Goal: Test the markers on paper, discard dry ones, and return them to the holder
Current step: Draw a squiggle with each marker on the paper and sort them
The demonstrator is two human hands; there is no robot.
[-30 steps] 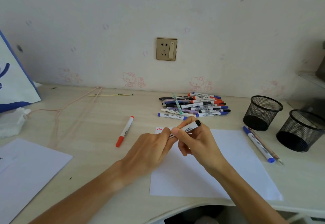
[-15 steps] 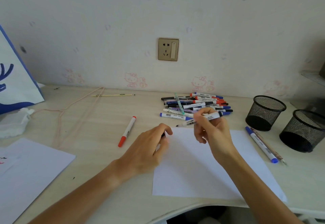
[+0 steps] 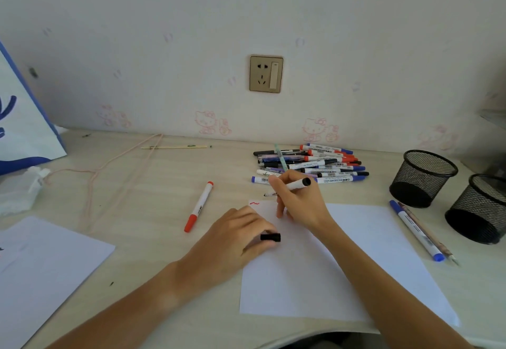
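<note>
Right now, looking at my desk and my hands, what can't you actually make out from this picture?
- Head view: the black marker tip, too small and blurred to tell if it touches the paper.
- Most of the black cap, covered by the left hand.
- Printing on the marker pile, too small.
- The mesh holders look dark inside; contents unclear.
- The blue-and-white bag, cut off by the left edge.

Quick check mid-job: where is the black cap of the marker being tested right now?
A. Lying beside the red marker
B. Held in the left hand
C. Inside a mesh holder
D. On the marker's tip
B: the black cap sticks out from the left hand, while the right hand holds the uncapped marker over the paper.
</note>
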